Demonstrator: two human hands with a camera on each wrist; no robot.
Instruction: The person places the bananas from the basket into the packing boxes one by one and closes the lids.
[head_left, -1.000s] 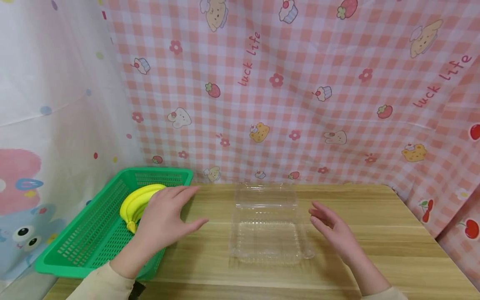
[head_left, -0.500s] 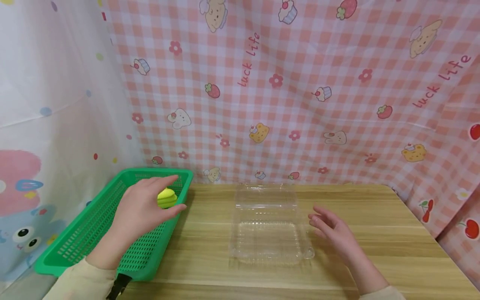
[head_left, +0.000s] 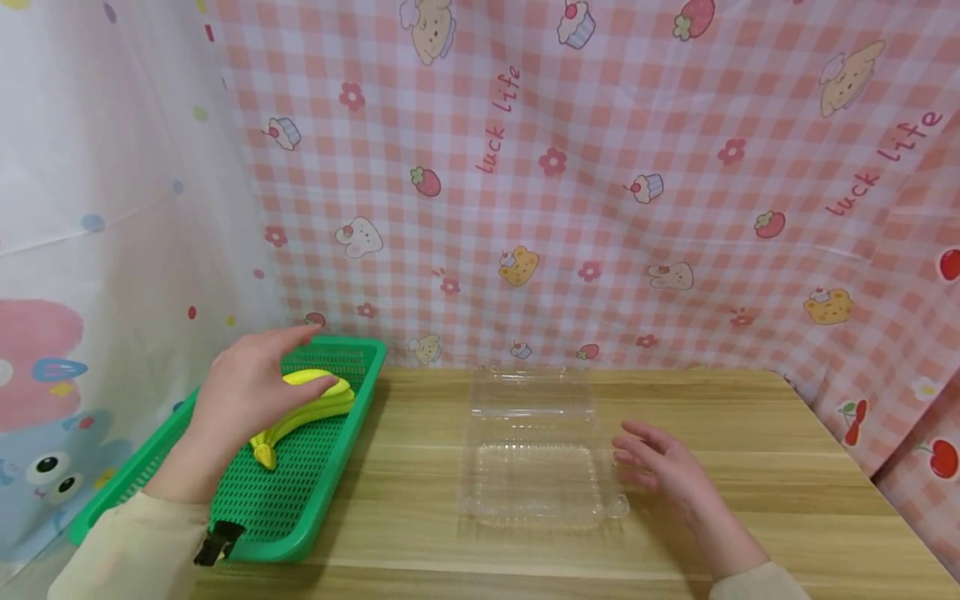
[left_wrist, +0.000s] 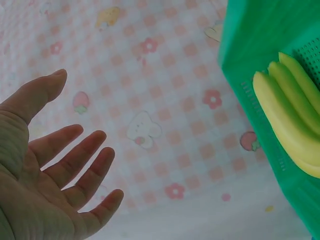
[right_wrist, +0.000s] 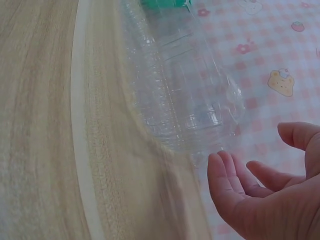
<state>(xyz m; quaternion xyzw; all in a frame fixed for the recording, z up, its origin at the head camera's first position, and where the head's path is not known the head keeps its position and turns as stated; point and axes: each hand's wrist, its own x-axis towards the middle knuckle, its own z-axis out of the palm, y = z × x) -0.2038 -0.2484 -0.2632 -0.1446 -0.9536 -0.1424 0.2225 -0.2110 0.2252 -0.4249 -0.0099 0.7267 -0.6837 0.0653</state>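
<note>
1. Head view: the left hand (head_left: 243, 387) hovers over a green perforated basket (head_left: 281, 502), thumb set apart from the fingers; the left wrist view shows the digits spread and gripping nothing.
2. The banana bunch (head_left: 318, 410) lies in the basket, partly hidden by the left hand and reaching out to its right. Its joined stalk end points toward the person; the tips point away.
3. Handling, as judged: the smooth, evenly yellow skin suggests a light, fairly firm bunch, perhaps artificial, and a little slippery. Weight cannot be confirmed by eye.
4. Suggested hold: across the broad middle of the curve, left thumb on the near side and fingers on the far side, so that the bunch balances. The stalk alone would probably let it swing.
5. The right hand (head_left: 667, 467), fingers loosely bent and holding nothing, is just beside an open clear plastic clamshell container (head_left: 536, 483) on the tabletop (head_left: 795, 500); contact cannot be told.
6. The container, left of the right hand, looks thin-walled, very light and flexible. Best steadied gently at the base's side rim; a hard squeeze could buckle it.
</note>
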